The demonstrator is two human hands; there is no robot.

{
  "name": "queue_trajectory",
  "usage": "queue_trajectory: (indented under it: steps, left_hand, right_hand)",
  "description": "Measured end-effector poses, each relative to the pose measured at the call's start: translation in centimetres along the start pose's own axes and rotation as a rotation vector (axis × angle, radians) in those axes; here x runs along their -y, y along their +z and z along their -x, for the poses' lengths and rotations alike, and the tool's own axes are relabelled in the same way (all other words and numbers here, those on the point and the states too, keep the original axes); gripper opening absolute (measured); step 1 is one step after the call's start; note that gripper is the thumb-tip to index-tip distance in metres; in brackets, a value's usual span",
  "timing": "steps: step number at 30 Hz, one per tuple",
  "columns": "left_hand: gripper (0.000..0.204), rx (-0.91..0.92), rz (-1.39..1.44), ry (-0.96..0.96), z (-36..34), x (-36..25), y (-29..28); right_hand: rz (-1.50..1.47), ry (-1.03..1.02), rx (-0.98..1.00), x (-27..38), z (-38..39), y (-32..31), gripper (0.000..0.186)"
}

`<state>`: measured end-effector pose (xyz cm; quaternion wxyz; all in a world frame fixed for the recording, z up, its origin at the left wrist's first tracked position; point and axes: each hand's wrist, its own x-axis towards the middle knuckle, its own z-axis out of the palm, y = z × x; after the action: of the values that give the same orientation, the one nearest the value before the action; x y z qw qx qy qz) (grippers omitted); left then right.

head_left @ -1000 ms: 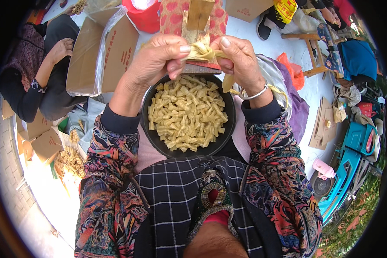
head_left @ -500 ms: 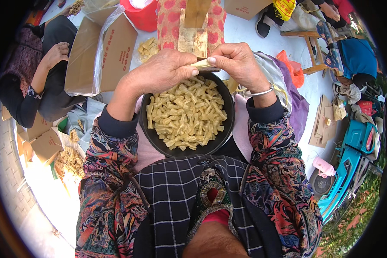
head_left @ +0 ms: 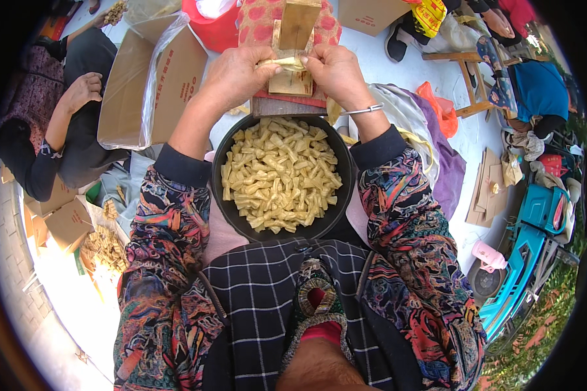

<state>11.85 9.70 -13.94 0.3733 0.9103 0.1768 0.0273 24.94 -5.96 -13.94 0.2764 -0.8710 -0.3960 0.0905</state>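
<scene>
My left hand (head_left: pixel 237 77) and my right hand (head_left: pixel 340 76) pinch the two ends of a pale yellow strip (head_left: pixel 285 64), stretched level between them. It crosses just in front of an upright wooden post (head_left: pixel 299 26), over a wooden board (head_left: pixel 290 85); whether it touches the post I cannot tell. Both hands have fingers curled with thumbs pressed on the strip. Below, a round black pan (head_left: pixel 228 218) rests at my lap, filled with many short, pale yellow knotted pieces (head_left: pixel 280 176).
A red-spotted cloth (head_left: pixel 253 23) lies under the board. To the left stand an open cardboard box (head_left: pixel 176 85) with a plastic liner and a seated person (head_left: pixel 78 91). On the right are a purple cloth (head_left: pixel 447 169), an orange bag (head_left: pixel 440 104) and a wooden stool (head_left: pixel 473 78).
Both hands have moved away from me, from above the pan's far rim to the wooden post, keeping hold of the strip, which is now stretched wider between them.
</scene>
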Motion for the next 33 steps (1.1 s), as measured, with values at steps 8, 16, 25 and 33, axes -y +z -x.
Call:
queue_trajectory:
  steps: [8,16,25,33]
  left_hand:
    - [0.042,0.107,0.016,0.075,5.4,-5.3,0.7]
    - [0.035,-0.327,1.797,-0.411,4.5,-6.9,1.2]
    - [0.035,-0.674,1.28,0.304,4.6,-4.3,-2.9]
    - [0.039,-0.536,0.523,0.487,5.9,-6.1,1.8]
  right_hand:
    - [-1.184,0.471,0.453,3.6,3.9,-1.8,0.03]
    - [-1.44,0.492,0.731,6.2,5.2,-1.2,0.028]
    - [-1.57,0.34,0.756,7.0,5.9,-3.1,0.025]
    - [-0.513,-0.436,-0.018,6.6,5.7,-2.6,0.02]
